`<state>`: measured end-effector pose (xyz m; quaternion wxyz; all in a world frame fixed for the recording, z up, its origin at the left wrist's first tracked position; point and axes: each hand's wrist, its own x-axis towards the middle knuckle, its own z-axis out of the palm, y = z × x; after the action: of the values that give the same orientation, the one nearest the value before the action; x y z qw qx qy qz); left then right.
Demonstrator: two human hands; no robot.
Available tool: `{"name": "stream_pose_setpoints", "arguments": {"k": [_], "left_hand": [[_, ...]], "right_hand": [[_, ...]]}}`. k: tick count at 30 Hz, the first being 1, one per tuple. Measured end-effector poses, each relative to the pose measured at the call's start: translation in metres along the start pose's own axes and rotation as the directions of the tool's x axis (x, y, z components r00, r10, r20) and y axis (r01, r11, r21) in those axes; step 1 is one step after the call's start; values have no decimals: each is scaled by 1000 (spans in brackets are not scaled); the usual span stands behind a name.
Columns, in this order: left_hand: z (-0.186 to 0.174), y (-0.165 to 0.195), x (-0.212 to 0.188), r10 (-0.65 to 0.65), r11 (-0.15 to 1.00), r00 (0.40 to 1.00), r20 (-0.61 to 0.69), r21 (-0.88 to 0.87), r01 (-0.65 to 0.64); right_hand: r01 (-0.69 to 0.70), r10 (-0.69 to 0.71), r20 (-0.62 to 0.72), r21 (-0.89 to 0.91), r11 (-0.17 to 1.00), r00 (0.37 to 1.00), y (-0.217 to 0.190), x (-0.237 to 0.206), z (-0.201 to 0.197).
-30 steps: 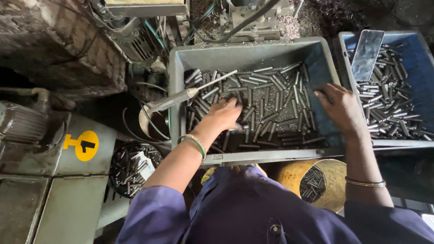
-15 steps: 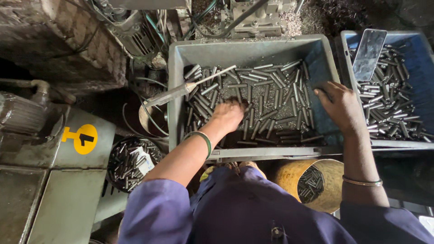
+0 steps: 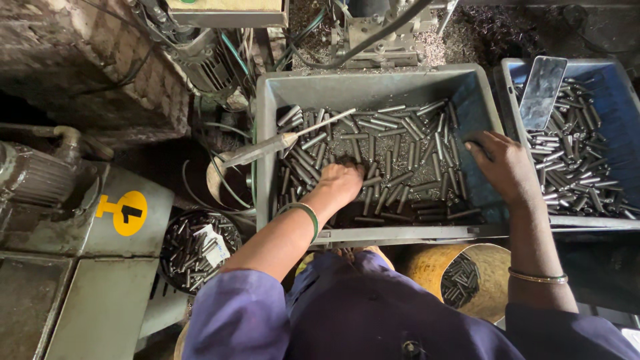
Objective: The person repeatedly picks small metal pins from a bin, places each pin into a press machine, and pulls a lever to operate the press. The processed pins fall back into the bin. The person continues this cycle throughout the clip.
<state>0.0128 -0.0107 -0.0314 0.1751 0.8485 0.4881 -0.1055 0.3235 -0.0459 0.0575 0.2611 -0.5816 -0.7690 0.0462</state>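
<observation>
1. left hand (image 3: 343, 181) is down in the grey bin (image 3: 373, 87), knuckles up, fingers curled into the pins (image 3: 393, 150). looks clenched on a few, but the fingertips are buried, so what it grips i cannot tell.
2. right hand (image 3: 500, 163) sits at the bin's 3 o'clock wall, palm down, fingers spread flat and loose on the pins, grasping nothing visible.
3. pins lie at 12 o'clock from the left fingers and at 9 o'clock from the right fingers. left hand is nearer the thick of the pile.
4. pin long axes are mixed: many run 12-6, a band near the far wall runs 9-3, the rest are skewed.
5. a long metal tool (image 3: 280, 141) lies across the bin's 9 o'clock rim, handle outside, thin tip pointing toward 2 o'clock over the pins. it sits at 10 o'clock from the left hand, apart from it.
6. blue bin (image 3: 623, 100) at 3 o'clock of the grey one holds more pins; a flat dark phone-like slab (image 3: 543, 90) leans in its near-left corner.
7. round tub (image 3: 197, 247) at 8 o'clock holds pins and a paper tag. yellow bucket (image 3: 467, 277) below the grey bin holds a few pins.
</observation>
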Motion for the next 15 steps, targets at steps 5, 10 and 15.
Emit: {"name": "stream_pose_setpoints", "arguments": {"k": [5, 10, 15], "left_hand": [[-7, -7, -13, 62, 997, 997, -39, -40, -64], [-18, -14, -14, 112, 983, 992, -59, -140, -120], [-6, -29, -13, -13, 856, 999, -34, -517, -7]], "right_hand": [[16, -16, -25, -2, 1000, 1000, 0, 1, 0], [-10, 10, -28, -3, 1000, 1000, 4, -2, 3], [-86, 83, 37, 75, 993, 996, 10, 7, 4]]}}
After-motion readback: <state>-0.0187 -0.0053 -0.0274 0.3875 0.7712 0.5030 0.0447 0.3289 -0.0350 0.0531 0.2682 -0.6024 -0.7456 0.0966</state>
